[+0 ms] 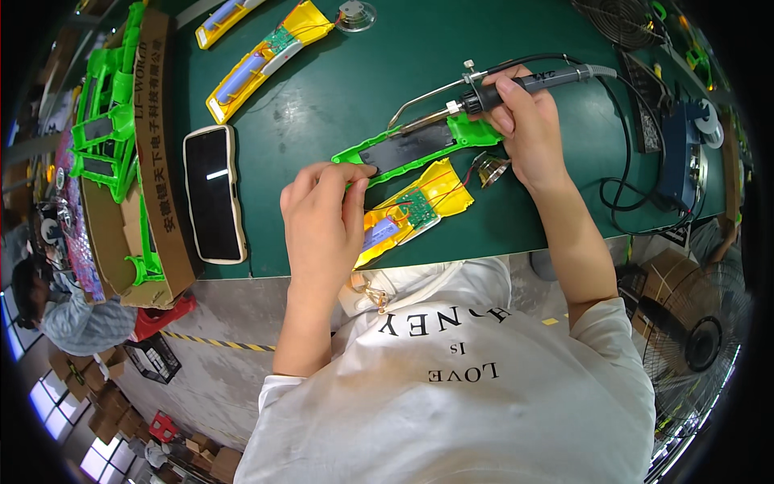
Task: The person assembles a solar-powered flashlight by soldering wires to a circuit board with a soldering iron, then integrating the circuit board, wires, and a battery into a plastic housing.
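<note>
My right hand [528, 121] grips a black-handled soldering iron [516, 85], its metal tip resting at the right part of a bright green plastic shell [468, 133] that carries a dark panel. My left hand [322, 214] pinches the left end of that green shell and steadies it on the green mat [347, 89]. Just below the shell lies a yellow half-case [439, 185] with a small green circuit board [417, 208], a blue cell and red wires. A small round silver speaker [489, 168] sits beside my right wrist.
A phone [214, 194] lies face up at the left. Two more yellow cases [270, 60] with blue cells rest at the top. A cardboard box [153, 153] of green shells lines the left edge. A soldering station [681, 153] stands right, fans beyond it.
</note>
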A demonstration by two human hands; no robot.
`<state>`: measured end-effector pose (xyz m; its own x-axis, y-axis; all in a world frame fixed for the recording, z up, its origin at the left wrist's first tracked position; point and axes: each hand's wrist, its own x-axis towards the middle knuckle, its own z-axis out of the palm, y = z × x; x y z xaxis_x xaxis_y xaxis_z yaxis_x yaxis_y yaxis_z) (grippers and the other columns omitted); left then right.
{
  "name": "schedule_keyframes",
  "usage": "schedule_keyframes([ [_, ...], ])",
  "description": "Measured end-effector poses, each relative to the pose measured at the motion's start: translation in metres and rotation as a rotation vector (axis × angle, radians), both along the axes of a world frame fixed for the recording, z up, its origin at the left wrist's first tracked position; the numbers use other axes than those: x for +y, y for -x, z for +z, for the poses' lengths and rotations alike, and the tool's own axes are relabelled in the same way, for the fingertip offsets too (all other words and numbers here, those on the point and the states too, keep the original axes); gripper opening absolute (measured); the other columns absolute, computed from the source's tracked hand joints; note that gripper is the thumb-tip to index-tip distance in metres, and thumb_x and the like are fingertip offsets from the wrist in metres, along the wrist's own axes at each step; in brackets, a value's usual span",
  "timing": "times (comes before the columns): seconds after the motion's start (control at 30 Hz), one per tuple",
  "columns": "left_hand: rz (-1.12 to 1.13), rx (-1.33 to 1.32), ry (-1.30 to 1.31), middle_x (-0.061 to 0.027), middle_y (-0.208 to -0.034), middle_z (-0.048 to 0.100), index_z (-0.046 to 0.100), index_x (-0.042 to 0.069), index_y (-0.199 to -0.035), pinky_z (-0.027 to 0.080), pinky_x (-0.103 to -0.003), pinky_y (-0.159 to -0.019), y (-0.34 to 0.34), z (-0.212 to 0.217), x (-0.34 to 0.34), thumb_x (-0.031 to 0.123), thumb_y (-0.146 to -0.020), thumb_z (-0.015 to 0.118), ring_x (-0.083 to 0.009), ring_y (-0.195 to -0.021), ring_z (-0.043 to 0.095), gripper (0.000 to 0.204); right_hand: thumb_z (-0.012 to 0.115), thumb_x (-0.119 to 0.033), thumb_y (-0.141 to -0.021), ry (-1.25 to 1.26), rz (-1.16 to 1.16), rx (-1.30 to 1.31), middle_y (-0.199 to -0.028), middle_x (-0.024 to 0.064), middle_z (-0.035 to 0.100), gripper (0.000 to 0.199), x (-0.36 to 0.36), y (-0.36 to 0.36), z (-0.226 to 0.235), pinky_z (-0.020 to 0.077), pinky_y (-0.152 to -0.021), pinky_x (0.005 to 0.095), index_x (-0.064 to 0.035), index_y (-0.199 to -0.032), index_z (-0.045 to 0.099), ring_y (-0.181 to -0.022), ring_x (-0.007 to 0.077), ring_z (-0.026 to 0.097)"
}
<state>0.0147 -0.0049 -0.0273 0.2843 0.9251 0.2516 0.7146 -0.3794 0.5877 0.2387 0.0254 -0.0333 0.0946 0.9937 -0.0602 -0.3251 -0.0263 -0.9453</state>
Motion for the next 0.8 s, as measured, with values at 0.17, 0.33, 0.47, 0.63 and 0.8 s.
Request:
schedule_keyframes([
  [0.17, -0.064, -0.012, -0.04, 0.0008, -0.078, 0.06, 0.057, 0.009, -0.078, 0.035, -0.032, -0.072, -0.001, -0.001, 0.002, 0.007, -0.074, 0.061, -0.0191, -0.081, 0.053, 0.006, 0.05, -0.018, -0.086, 0.014, 0.024, 0.017, -0.06, -0.0032, 0.042, 0.016, 0.0, -0.003, -0.003, 0.0405, -0.059, 0.0211, -0.0021, -0.089, 0.051, -0.051, 0.003, 0.034],
  [0.33, 0.046, 0.138, -0.133, 0.0002, -0.073, 0.058, 0.059, 0.01, -0.076, 0.035, -0.032, -0.071, -0.001, 0.004, -0.003, 0.008, -0.069, 0.065, -0.0184, -0.079, 0.053, 0.01, 0.051, -0.014, -0.085, -0.012, -0.007, -0.068, -0.064, -0.0018, 0.047, 0.013, -0.002, -0.007, 0.005, 0.0381, -0.058, 0.0192, -0.0013, -0.088, 0.052, -0.052, 0.0023, 0.035],
  [0.47, 0.061, 0.236, -0.12, -0.0005, -0.072, 0.056, 0.06, 0.01, -0.073, 0.035, -0.032, -0.071, 0.0, 0.012, -0.003, 0.008, -0.067, 0.066, -0.0181, -0.077, 0.052, 0.01, 0.053, -0.01, -0.083, 0.014, 0.113, -0.117, -0.07, -0.0001, 0.051, 0.01, -0.01, -0.008, 0.014, 0.0359, -0.056, 0.0179, -0.0009, -0.088, 0.053, -0.055, 0.0021, 0.038],
  [0.63, 0.058, 0.244, -0.014, -0.0014, -0.071, 0.056, 0.062, 0.008, -0.075, 0.035, -0.033, -0.073, 0.002, 0.026, -0.003, 0.01, -0.067, 0.068, -0.0192, -0.076, 0.052, 0.01, 0.055, -0.008, -0.082, -0.075, 0.123, -0.196, -0.071, -0.0012, 0.05, 0.01, -0.011, -0.002, 0.01, 0.0333, -0.052, 0.0173, -0.0009, -0.089, 0.053, -0.059, 0.0023, 0.042],
  [0.8, 0.024, 0.245, -0.004, -0.0024, -0.071, 0.056, 0.065, 0.007, -0.074, 0.035, -0.034, -0.074, 0.0, 0.023, -0.004, 0.011, -0.067, 0.068, -0.0202, -0.076, 0.051, 0.009, 0.053, -0.007, -0.083, -0.071, 0.125, -0.096, -0.068, -0.0011, 0.05, 0.009, -0.009, -0.005, 0.011, 0.0313, -0.049, 0.0175, -0.0004, -0.09, 0.052, -0.056, 0.002, 0.04],
])
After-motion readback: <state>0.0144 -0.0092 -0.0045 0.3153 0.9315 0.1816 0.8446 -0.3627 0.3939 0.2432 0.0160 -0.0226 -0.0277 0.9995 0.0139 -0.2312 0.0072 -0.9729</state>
